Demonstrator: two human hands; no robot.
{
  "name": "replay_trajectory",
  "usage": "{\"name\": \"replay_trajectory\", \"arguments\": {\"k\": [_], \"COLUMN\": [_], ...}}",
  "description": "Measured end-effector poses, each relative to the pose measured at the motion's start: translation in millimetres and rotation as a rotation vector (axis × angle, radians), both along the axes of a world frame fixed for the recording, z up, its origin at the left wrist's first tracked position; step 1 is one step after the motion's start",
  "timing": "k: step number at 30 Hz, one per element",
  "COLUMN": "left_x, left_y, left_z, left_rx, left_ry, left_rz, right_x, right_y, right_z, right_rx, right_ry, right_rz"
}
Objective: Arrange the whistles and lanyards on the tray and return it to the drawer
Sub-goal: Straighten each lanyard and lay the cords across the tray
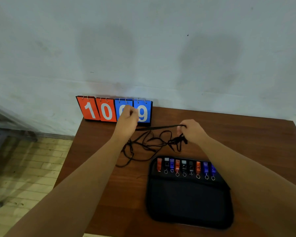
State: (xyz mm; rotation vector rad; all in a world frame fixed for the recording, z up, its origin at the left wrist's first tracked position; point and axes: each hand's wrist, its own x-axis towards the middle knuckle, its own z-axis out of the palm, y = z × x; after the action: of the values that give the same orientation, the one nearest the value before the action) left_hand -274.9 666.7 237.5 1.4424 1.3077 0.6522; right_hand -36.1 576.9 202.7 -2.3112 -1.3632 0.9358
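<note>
Pinching one lanyard [158, 128] taut: left hand [127, 119], right hand [192, 131] | tangle [148, 142] beneath | scoreboard [99, 110] behind | whistles [184, 165] rowed in tray [190, 202]

Tray [188, 202]: plain black.
Whistles [184, 166] in a row, left to right: orange, black, blue, orange, black, black, orange, blue, blue. Two of the black ones have pale grey tops. Key rings [177, 174] on them are silver.
Lanyards [147, 142]: all black.
Table [246, 142]: reddish-brown, faint wood grain.
Scoreboard [108, 110]: two orange-red cards, two blue, white digits on all, black base, silver binder rings.
Wall [143, 48]: pale grey-white with darker smudges.
Floor [32, 168]: pale tan, brick-like plank pattern.
</note>
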Motion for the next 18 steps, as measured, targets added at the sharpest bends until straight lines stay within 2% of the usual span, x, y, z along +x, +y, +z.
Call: {"name": "replay_trajectory", "arguments": {"k": [3, 6, 8, 10, 15, 16, 18], "left_x": [-3.3, -1.4, 0.4, 2.7, -0.4, 0.0, 5.1], "left_y": [-10.0, -16.5, -15.3, -15.1, -9.0, -6.9, -5.6], "left_z": [-18.2, -35.8, -42.4, -40.4, -30.8, -31.5, -30.0], "left_rx": [0.069, 0.178, 0.166, 0.053, -0.304, -0.327, -0.314], "left_ry": [0.225, 0.588, 0.647, 0.437, -0.297, -0.374, -0.356], "left_rz": [-0.226, -0.558, -0.628, -0.552, -0.064, 0.009, 0.142], "right_x": [2.9, -2.5, -3.9, 0.4, 24.9, 27.0, 26.9], "right_y": [5.2, 15.7, 23.1, 27.3, 16.8, 13.8, 10.3], "right_z": [4.3, 14.7, 19.8, 22.5, 13.1, 10.5, 6.9], "right_rx": [0.094, 0.204, 0.241, 0.253, 0.138, 0.111, 0.091], "right_ry": [0.029, 0.015, -0.015, -0.052, -0.065, -0.076, -0.052], "right_rz": [-0.078, -0.074, -0.044, -0.033, -0.039, -0.02, -0.011]}}
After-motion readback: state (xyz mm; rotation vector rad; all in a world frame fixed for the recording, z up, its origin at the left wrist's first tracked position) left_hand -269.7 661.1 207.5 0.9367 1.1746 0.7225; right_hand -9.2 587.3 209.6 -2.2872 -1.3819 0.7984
